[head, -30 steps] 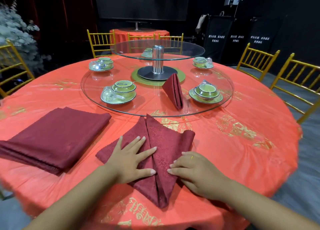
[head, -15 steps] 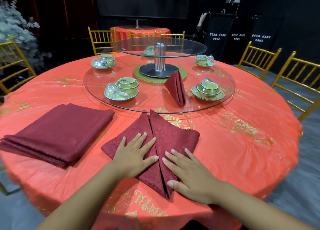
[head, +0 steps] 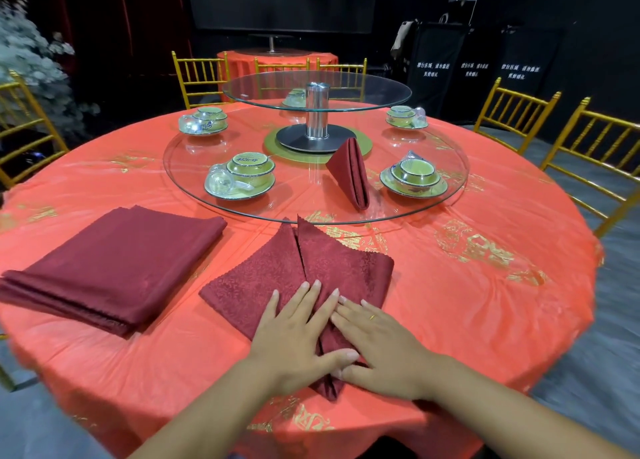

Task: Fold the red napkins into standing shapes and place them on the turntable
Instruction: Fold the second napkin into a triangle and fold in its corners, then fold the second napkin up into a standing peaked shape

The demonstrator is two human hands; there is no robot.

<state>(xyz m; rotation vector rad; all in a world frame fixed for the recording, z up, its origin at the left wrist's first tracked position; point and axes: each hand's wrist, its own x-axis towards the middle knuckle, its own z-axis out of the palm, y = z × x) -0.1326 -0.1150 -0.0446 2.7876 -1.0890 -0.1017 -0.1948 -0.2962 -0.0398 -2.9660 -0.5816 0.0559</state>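
A dark red patterned cloth napkin (head: 304,278), folded to a kite shape, is pressed flat on the orange tablecloth (head: 467,302) just before the glass turntable (head: 311,202) by the left hand (head: 294,341) and right hand (head: 384,347), fingers extended, gripping nothing. One folded red napkin (head: 349,171) stands on the turntable.

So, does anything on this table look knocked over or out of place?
Mostly tidy. One oddity: on the turntable, the clear glass at the near-left place setting lies on its side against the green bowl instead of standing upright. The folded napkin further right stands on the turntable without trouble.
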